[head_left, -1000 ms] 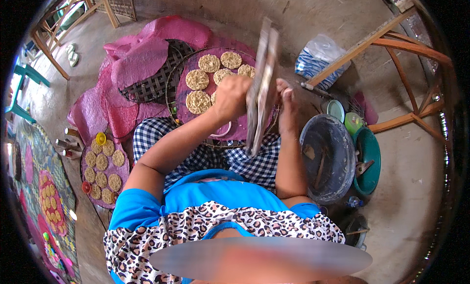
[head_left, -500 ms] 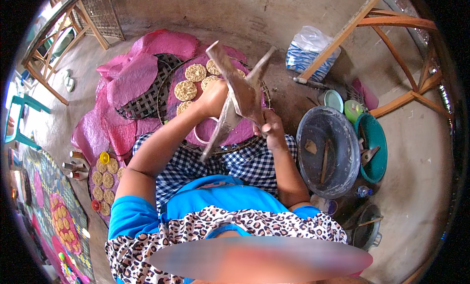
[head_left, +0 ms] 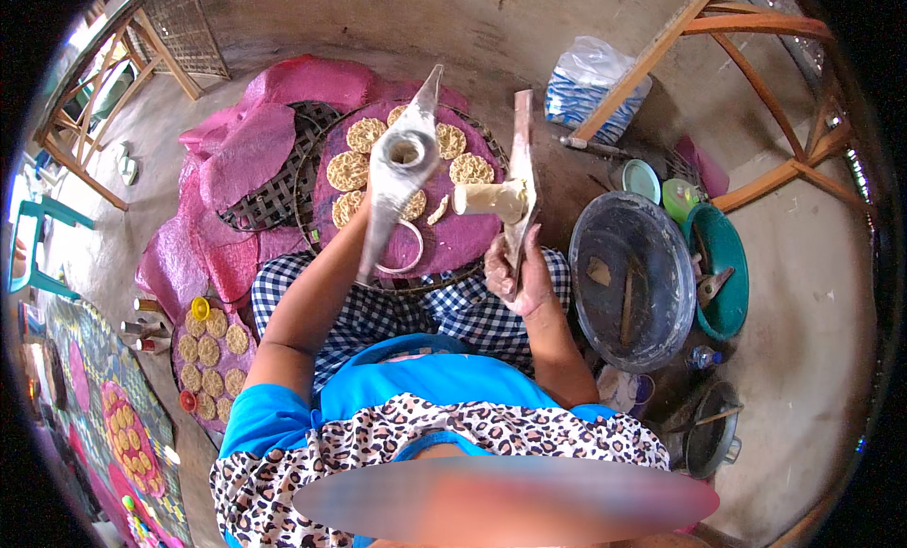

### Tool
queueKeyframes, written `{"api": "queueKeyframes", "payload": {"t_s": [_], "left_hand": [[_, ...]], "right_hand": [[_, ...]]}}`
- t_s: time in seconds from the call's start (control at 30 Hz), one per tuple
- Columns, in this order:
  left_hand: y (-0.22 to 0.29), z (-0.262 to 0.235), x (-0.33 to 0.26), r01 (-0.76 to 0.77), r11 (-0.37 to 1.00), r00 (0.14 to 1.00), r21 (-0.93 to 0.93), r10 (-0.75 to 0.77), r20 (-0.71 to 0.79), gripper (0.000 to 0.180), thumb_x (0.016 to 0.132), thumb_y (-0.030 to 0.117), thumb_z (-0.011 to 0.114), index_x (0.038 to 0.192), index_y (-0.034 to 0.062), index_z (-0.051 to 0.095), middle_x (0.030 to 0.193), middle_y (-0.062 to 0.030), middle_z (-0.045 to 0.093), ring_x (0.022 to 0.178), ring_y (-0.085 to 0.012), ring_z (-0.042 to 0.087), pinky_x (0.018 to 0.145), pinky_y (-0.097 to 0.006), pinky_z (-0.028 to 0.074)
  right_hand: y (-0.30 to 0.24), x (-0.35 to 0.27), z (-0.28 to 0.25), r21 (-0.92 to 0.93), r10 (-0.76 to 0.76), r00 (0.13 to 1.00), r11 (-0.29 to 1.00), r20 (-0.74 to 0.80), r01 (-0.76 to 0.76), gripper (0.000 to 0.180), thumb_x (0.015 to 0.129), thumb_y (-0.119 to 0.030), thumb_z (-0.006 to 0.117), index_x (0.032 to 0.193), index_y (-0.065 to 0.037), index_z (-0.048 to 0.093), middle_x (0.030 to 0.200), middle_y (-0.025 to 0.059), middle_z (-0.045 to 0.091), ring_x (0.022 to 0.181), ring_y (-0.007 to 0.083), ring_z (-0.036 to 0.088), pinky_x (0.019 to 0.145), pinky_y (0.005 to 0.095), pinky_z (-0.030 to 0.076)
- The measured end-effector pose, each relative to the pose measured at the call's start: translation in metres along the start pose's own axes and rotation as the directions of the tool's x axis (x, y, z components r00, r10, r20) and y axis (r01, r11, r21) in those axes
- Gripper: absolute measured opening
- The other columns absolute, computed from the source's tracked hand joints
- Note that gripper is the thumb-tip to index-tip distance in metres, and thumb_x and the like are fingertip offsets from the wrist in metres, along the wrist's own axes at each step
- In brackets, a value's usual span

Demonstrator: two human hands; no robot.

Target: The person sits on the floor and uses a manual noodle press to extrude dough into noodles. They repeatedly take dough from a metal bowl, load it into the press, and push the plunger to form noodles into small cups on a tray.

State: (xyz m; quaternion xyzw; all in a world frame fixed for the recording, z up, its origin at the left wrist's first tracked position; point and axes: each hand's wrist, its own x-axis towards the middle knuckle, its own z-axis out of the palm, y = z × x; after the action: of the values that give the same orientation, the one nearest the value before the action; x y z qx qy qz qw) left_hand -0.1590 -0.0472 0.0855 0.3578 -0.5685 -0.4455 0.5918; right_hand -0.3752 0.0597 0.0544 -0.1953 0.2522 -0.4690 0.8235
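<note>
A two-armed wooden press is held open over the lap: the left hand (head_left: pixel 364 229) grips the arm with the round hole (head_left: pixel 402 165), the right hand (head_left: pixel 515 269) is closed around the arm with the pale plunger (head_left: pixel 518 175). Just beyond lies a round woven tray (head_left: pixel 316 161) covered in pink cloth (head_left: pixel 463 246), bearing lacy round biscuits (head_left: pixel 347 170). A dark basin (head_left: pixel 631 279) sits to the right.
</note>
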Motion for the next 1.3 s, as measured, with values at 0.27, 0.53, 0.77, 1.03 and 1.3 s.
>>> {"api": "queueKeyframes", "payload": {"t_s": [0.27, 0.53, 0.77, 1.03, 1.3], "left_hand": [[0.028, 0.001, 0.013, 0.334, 0.549, 0.937, -0.766, -0.105, 0.334, 0.034, 0.072, 0.006, 0.056, 0.105, -0.001, 0.053, 0.104, -0.0153, 0.058, 0.088, -0.023, 0.057, 0.08, -0.036, 0.045], [0.026, -0.013, 0.015, -0.121, 0.79, 0.982, -0.601, 0.005, -0.19, 0.026, 0.072, 0.009, 0.06, 0.094, -0.0012, 0.052, 0.082, -0.0106, 0.058, 0.076, -0.0217, 0.058, 0.066, -0.031, 0.049], [0.033, -0.001, -0.011, -0.355, 0.655, 0.805, 0.666, 0.577, -0.139, 0.023, 0.074, -0.006, 0.051, 0.095, 0.0023, 0.054, 0.091, -0.012, 0.057, 0.083, -0.0231, 0.056, 0.07, -0.032, 0.046], [0.007, 0.017, -0.039, -0.227, 0.771, 0.919, 0.594, 0.371, -0.13, 0.021, 0.076, -0.001, 0.05, 0.096, 0.0036, 0.054, 0.093, -0.0113, 0.054, 0.084, -0.0221, 0.052, 0.07, -0.032, 0.043], [-0.018, 0.031, -0.057, -0.258, 0.83, 0.904, 0.495, 0.388, -0.178, 0.016, 0.079, 0.006, 0.05, 0.094, 0.0022, 0.053, 0.092, -0.0084, 0.051, 0.081, -0.019, 0.048, 0.067, -0.031, 0.041]], "right_hand": [[0.039, 0.016, 0.001, 0.005, 0.38, 0.762, 0.894, 0.524, -0.448, 0.069, 0.08, -0.065, 0.031, 0.083, 0.001, 0.052, 0.046, 0.0063, 0.043, 0.029, 0.0083, 0.031, 0.03, 0.023, 0.028], [0.006, 0.032, 0.038, -0.862, -0.647, 0.579, -0.287, 0.496, 0.418, 0.044, 0.07, -0.005, 0.059, 0.113, -0.006, 0.052, 0.111, 0.0158, 0.051, 0.103, 0.0313, 0.046, 0.09, 0.0399, 0.034], [0.028, 0.055, 0.041, -0.904, -0.722, 0.547, -0.301, 0.423, 0.302, 0.033, 0.072, -0.003, 0.054, 0.105, -0.002, 0.054, 0.108, 0.0173, 0.049, 0.106, 0.0347, 0.043, 0.089, 0.0436, 0.035], [0.042, 0.08, 0.037, -0.912, -0.805, 0.528, -0.041, 0.272, 0.408, 0.029, 0.076, -0.008, 0.046, 0.101, 0.003, 0.054, 0.104, 0.0162, 0.053, 0.099, 0.0266, 0.049, 0.088, 0.0357, 0.037], [0.068, 0.13, 0.024, -0.572, -0.791, 0.611, 0.52, -0.042, 0.634, 0.043, 0.08, -0.028, 0.057, 0.109, 0.002, 0.046, 0.1, 0.0152, 0.053, 0.096, 0.0263, 0.051, 0.086, 0.0361, 0.038]]}}
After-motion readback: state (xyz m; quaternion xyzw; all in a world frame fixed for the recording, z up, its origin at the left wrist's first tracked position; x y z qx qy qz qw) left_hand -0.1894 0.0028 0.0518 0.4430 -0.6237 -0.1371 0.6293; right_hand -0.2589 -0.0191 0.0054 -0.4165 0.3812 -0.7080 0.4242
